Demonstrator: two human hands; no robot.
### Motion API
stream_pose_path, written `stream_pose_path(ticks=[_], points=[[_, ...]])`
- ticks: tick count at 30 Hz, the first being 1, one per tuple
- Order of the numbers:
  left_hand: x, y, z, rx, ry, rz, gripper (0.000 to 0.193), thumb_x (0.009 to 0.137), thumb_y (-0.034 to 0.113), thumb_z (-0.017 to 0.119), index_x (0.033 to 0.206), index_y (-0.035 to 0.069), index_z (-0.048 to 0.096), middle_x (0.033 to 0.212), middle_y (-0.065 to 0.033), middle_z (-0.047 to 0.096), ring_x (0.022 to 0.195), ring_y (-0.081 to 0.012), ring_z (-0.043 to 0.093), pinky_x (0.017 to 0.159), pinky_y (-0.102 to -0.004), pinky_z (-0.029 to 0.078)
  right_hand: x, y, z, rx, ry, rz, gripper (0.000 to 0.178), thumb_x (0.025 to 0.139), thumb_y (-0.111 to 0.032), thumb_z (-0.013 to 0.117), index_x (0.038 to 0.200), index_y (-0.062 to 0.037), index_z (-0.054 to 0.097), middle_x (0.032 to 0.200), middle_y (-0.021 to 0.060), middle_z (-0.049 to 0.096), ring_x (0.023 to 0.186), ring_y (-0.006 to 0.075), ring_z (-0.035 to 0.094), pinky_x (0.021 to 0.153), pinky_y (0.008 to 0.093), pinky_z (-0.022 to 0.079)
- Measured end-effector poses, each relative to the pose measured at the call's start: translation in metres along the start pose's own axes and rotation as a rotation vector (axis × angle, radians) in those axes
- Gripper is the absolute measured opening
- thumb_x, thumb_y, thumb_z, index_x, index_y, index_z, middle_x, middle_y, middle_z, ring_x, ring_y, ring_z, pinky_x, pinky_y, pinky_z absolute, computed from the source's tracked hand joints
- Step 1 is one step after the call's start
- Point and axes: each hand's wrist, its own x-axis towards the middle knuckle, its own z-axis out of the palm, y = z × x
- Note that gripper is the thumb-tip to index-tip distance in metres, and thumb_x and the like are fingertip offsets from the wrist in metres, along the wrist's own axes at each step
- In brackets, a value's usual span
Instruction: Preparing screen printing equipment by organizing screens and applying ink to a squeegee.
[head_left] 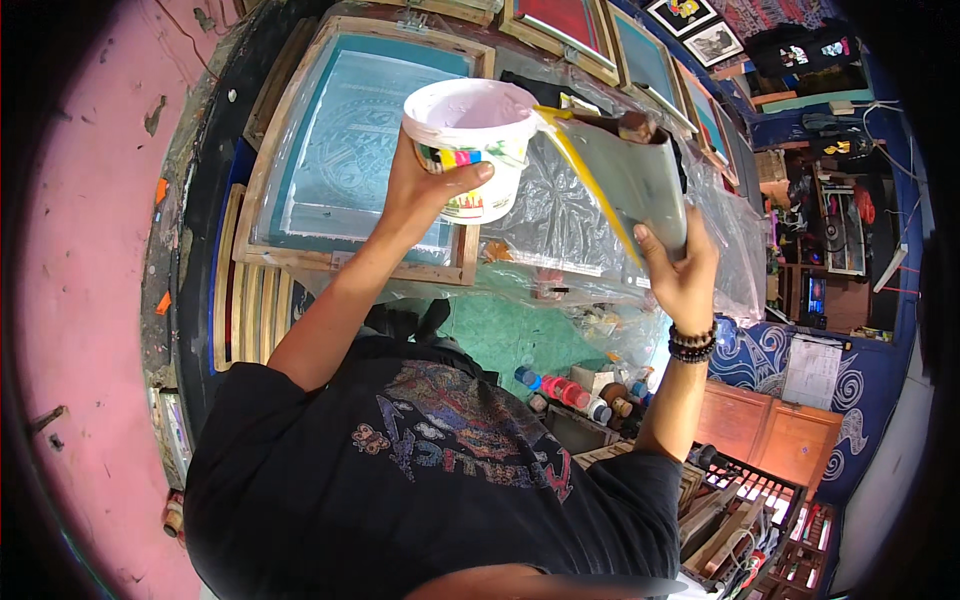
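My left hand (420, 195) grips a white plastic tub (490, 190) from its left side, with the thumb across the printed label. Pale lilac paste coats the inside of the tub; its depth is hard to judge. My right hand (685, 275) is closed on the lower end of a wide grey squeegee-like tool (635, 185) with a yellow edge. That tool slants up to the left, and its yellow corner meets the right rim of the tub. A brown lump or handle part (637, 127) shows at its top. Both things are held above the table.
Under the tub lies a wood-framed printing screen (350, 262) with blue-green mesh. Clear plastic sheeting (570, 225) covers the table beside it. More framed screens (565, 45) line the far side. Several paint bottles (570, 392) stand lower, near my right arm. A pink wall (85, 250) is at left.
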Motion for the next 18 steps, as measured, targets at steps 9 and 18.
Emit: stream_pose_path(ticks=[9,18], points=[[0.007,-0.024,0.008,0.242,-0.011,0.047,0.098,0.062,0.021,0.096,0.135,-0.006,0.037,0.128,-0.0189,0.056,0.12,-0.0258,0.058,0.1,-0.0374,0.051,-0.006,0.011,0.013,0.356,0.174,0.147,0.031,0.089,-0.009,0.076,0.115,0.0006,0.06,0.097,0.01,0.069,0.088,0.0145,0.063,0.081,0.0282,0.049],[0.011,-0.017,0.023,0.227,-0.053,0.038,0.096,0.066,0.015,0.092,0.142,-0.002,0.035,0.132,-0.0158,0.056,0.125,-0.0242,0.055,0.106,-0.0381,0.045,0.004,0.023,0.032,-0.234,0.293,-0.371,0.045,0.074,0.009,0.065,0.117,-0.0058,0.063,0.105,0.0112,0.072,0.079,0.0301,0.06,0.072,0.0377,0.049]])
